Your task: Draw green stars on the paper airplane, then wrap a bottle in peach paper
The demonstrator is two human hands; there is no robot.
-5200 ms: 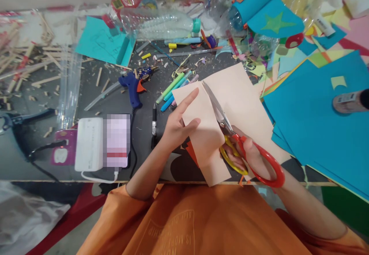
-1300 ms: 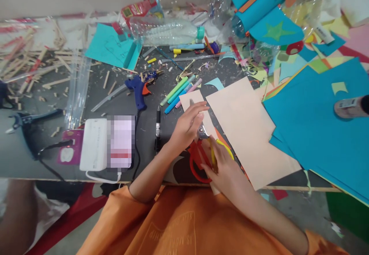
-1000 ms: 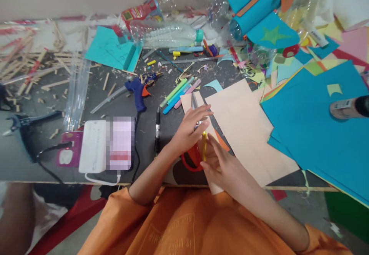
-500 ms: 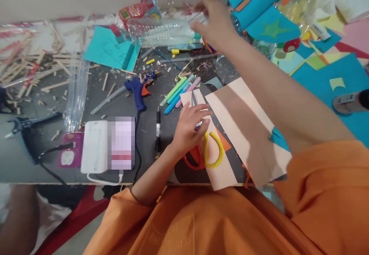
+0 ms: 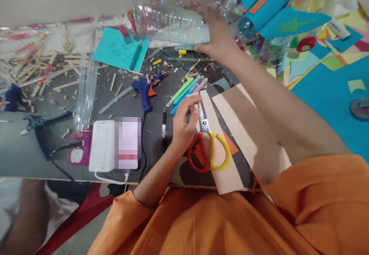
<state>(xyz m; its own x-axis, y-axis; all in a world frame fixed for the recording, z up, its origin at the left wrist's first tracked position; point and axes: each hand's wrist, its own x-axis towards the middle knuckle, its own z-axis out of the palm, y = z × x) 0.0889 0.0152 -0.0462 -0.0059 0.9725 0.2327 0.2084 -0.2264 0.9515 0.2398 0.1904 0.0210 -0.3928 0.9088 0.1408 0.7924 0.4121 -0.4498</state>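
My right hand (image 5: 217, 34) reaches to the back of the table, its fingers and thumb around the right end of a clear plastic bottle (image 5: 170, 22) lying on its side. My left hand (image 5: 184, 122) is open, its fingers loosely bent over the edge of a narrow pale card strip (image 5: 227, 178). Just right of it lie scissors (image 5: 204, 123) with one red and one yellow handle, blades nearly closed. A wider pale card sheet (image 5: 245, 128) is partly under my right forearm. Several felt-tip pens (image 5: 184, 91) are beyond my left hand.
A blue glue gun (image 5: 144, 91), a black pen (image 5: 164, 128), a white power bank (image 5: 101, 145) and a phone (image 5: 128, 143) lie to the left. Wooden sticks (image 5: 25, 66) litter the far left. A blue paper rocket (image 5: 271, 9) stands back right. Another person's arm (image 5: 31, 216) shows lower left.
My right hand has closed on the clear bottle, which now sits higher and looks larger. My left hand has drawn back off the scissors to their left. The view has shifted slightly.
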